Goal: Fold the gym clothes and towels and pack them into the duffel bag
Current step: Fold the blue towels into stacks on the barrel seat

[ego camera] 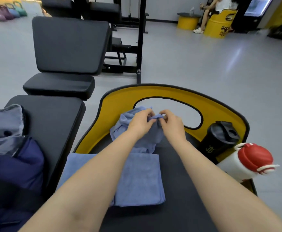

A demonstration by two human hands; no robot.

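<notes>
A crumpled blue towel point(136, 129) at the centre of the frame, on the black table point(178, 181), is pinched at one edge by the left hand point(141, 122) and right hand point(170, 125), fingers curled close together. The hands are best slid apart along that edge until two corners are found. Both arms are stretched forward over a folded towel point(140, 178), lower centre.

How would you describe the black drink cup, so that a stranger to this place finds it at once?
Start at the yellow seat back with the oval hole. At its right end stand two drink vessels. The black cup is the farther one, dark with a flip lid; its neighbour, the white bottle, has a red cap.
</notes>
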